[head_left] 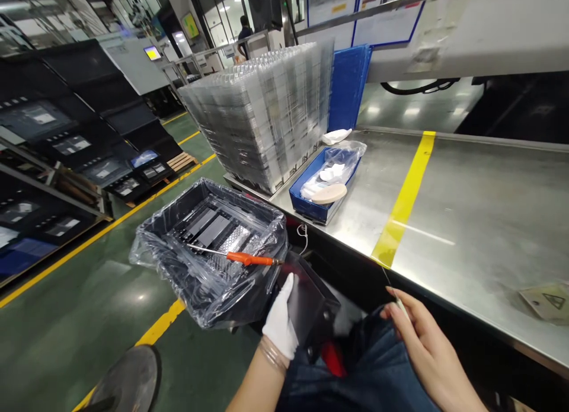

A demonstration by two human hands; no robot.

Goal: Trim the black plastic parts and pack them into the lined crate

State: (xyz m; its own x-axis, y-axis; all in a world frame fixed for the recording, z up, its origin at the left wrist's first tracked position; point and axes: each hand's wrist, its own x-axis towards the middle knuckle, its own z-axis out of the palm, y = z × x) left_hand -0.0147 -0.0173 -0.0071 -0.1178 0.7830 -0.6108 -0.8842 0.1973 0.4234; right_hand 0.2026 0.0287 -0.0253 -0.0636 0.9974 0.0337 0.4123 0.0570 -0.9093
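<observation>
My left hand [281, 321], in a white glove, is closed on a dark flat-sided part [311, 299] low in front of me. My bare right hand [420, 335] pinches a slender tool with a pale handle [402, 308] and a thin dark shaft, beside the table's front edge. An orange air blow gun [249, 258] with a long metal nozzle lies across a black crate lined with clear plastic [195, 299], left of my gloved hand. Dark panels and grid-patterned pieces [213, 225] lie inside the crate.
On the metal table [480, 210] stand a tall stack of clear trays [262, 115] and a blue bin [306, 207] holding white items and a beige oval pad. A round dark base [127, 379] stands on the floor. A person [244, 35] is far behind.
</observation>
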